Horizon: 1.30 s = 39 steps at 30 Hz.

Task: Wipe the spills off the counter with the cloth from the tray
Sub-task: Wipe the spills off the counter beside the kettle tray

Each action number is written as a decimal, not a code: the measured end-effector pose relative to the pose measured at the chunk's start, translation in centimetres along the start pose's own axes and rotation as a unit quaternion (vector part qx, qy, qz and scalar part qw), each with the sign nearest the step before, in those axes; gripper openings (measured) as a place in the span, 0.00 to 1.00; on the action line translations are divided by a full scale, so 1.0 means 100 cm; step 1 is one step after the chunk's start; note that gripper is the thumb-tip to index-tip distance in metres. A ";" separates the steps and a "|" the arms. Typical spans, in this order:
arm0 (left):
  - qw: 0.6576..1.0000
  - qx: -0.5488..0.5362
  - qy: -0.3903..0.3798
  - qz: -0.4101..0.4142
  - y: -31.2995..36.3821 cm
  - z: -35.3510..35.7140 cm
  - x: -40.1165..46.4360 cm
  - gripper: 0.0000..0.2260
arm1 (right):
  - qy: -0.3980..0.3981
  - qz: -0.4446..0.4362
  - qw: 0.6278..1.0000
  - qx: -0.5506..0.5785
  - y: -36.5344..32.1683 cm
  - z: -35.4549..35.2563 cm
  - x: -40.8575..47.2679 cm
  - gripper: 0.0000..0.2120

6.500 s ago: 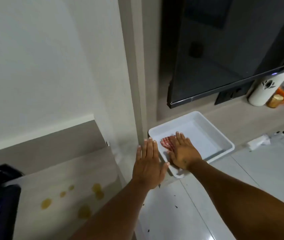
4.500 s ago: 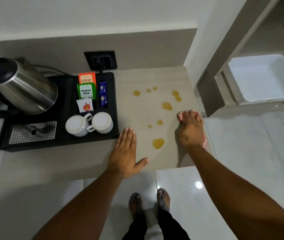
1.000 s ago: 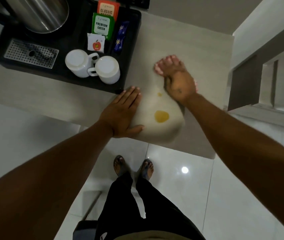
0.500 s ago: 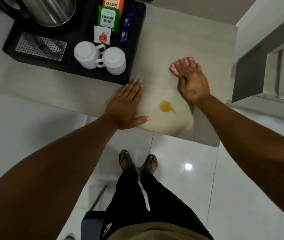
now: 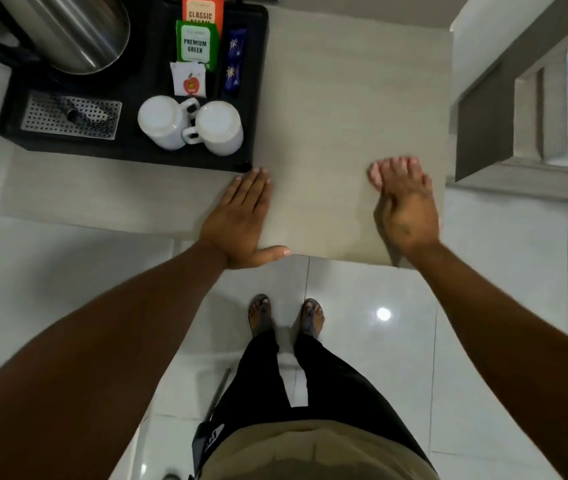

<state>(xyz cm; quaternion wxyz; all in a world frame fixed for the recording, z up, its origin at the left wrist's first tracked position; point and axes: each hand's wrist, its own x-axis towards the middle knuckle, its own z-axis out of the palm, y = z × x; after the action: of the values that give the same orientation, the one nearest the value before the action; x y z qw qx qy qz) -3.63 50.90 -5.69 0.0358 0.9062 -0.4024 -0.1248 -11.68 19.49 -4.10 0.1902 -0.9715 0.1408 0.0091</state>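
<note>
The cloth (image 5: 376, 171) lay pressed flat under the right hand (image 5: 407, 209) near the right front corner of the counter (image 5: 344, 98), and only a pink fringe of it showed past the fingertips (image 5: 395, 164) and at the outer edge of the palm, so how it was folded could not be told. That hand was spread open, palm down, bearing on the cloth rather than gripping it. The left hand (image 5: 241, 220) rested empty and flat, fingers together, on the counter's front edge, its fingertips just beside the corner of the black tray (image 5: 258, 64) that held the kettle (image 5: 67, 32), two white cups (image 5: 192, 126) and tea sachets (image 5: 195, 46). No amber spots showed on the bare counter between the hands, though motion blur around the right hand could have hidden a thin smear. The wiping looked close to done; to finish it well the person would do best to keep the palm flat with even pressure, draw overlapping strokes toward the front edge, cover the patch under and beside the hand, and hold the cloth clear of the tray so nothing there got nudged
</note>
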 end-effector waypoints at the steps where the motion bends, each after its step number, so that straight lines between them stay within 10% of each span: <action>1: 1.000 0.000 -0.003 0.000 0.000 0.000 0.001 0.57 | 0.018 0.036 0.999 0.010 -0.008 0.001 0.015 0.26; 10: 1.000 0.003 -0.004 0.012 0.002 0.000 -0.004 0.60 | 0.008 0.007 0.999 0.033 -0.146 0.059 -0.047 0.32; 21: 1.000 0.023 -0.020 -0.004 0.002 0.000 -0.003 0.64 | 0.066 0.212 0.975 0.009 -0.022 0.009 -0.008 0.26; 30: 1.000 0.017 0.022 0.006 -0.003 0.007 -0.005 0.63 | 0.014 0.027 0.999 0.010 -0.141 0.062 -0.043 0.30; 39: 1.000 0.028 0.002 0.013 0.005 0.002 0.003 0.61 | 0.075 0.195 0.978 0.006 -0.009 0.001 -0.014 0.23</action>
<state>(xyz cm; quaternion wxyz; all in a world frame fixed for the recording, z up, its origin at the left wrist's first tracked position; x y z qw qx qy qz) -3.84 50.35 -5.87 0.0126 0.9017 -0.4176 -0.1110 -12.81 20.65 -3.74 0.1796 -0.9222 0.3413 -0.0278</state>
